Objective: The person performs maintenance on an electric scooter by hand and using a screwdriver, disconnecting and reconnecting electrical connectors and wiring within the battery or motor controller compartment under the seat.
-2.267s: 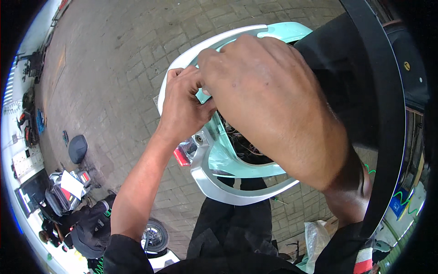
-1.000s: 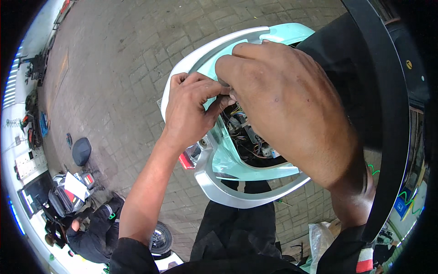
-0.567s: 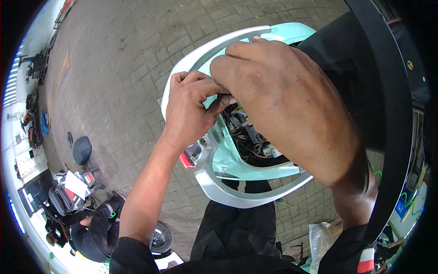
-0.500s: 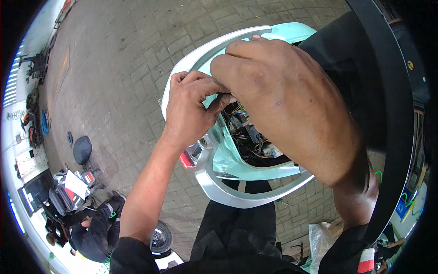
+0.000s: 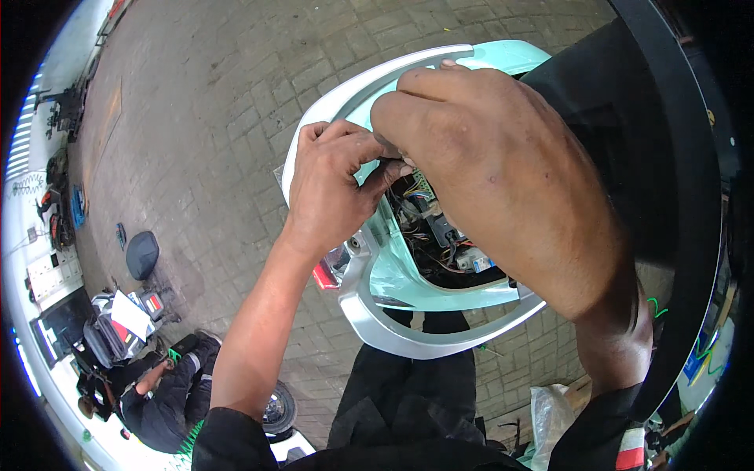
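In front of me is the mint-green tail of a scooter (image 5: 400,284), with a silver grab rail (image 5: 416,345) curving around it. My left hand (image 5: 326,177) is closed at the far left side of the opening, thumb and fingertips pinched together. Right beside it, my right hand (image 5: 495,165) reaches across the opening with its fingers curled. The fingertips of both hands meet, and whatever they hold is hidden behind my knuckles. Below my right hand, an open compartment (image 5: 444,235) shows coloured wires, connectors and a small black box.
A large black panel (image 5: 613,133) with a thick rim stands at the right. A red light lens (image 5: 323,276) shows beside the rail. On the paved floor (image 5: 212,157) at left lies a dark rounded pad (image 5: 142,256). A crouching person (image 5: 169,392) and a wheel (image 5: 280,408) are lower left.
The view has shifted slightly, so the scooter and both hands appear a little farther right. My hands keep the same pinching pose. The crouching person's arm has moved.
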`<state>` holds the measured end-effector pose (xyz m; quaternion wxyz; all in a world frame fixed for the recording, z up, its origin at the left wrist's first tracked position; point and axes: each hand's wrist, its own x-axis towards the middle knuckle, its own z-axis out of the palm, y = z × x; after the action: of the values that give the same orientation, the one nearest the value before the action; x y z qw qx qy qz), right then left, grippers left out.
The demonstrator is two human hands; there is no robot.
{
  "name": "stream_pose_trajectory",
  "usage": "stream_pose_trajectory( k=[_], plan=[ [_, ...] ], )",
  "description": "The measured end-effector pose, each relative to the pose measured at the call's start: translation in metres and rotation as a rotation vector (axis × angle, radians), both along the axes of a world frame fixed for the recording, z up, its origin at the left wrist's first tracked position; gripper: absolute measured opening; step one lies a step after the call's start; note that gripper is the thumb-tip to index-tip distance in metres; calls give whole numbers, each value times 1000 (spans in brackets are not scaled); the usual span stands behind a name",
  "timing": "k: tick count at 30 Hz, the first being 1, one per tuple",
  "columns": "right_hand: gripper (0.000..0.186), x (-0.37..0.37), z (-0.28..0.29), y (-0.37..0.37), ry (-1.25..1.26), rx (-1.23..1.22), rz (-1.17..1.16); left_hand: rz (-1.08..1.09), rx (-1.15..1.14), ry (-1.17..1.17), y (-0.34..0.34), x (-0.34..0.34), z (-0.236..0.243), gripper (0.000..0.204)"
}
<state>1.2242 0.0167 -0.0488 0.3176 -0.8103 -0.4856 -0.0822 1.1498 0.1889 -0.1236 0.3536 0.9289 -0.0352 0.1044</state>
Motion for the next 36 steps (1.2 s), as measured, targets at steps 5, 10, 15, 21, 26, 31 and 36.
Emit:
stream_pose_trajectory(
  k=[5, 10, 15, 21, 26, 31, 36],
  plan=[
    [15, -4, 20, 3, -25, -162, 0, -10, -20, 29, 0, -1, 2, 13],
    [14, -3, -4, 0, 32, -20, -20, -30, 4, 19, -1, 0, 2, 14],
    [11, -2, -4, -2, 117, 71, 6, -61, 80, -24, 2, -2, -2, 15],
    [14, -9, 22, -7, 143, 7, 1, -53, 90, 9, 1, -5, 5, 16],
    [18, -9, 30, 0, 217, -105, -91, -81, 147, -16, 2, -4, 5, 24],
    [18, 1, 15, 12, 72, 85, -180, -120, 160, 36, 9, 1, -5, 27],
    [14, -5, 17, 5, 284, -63, -114, -100, 119, 16, 8, -1, -4, 28]
  ],
)
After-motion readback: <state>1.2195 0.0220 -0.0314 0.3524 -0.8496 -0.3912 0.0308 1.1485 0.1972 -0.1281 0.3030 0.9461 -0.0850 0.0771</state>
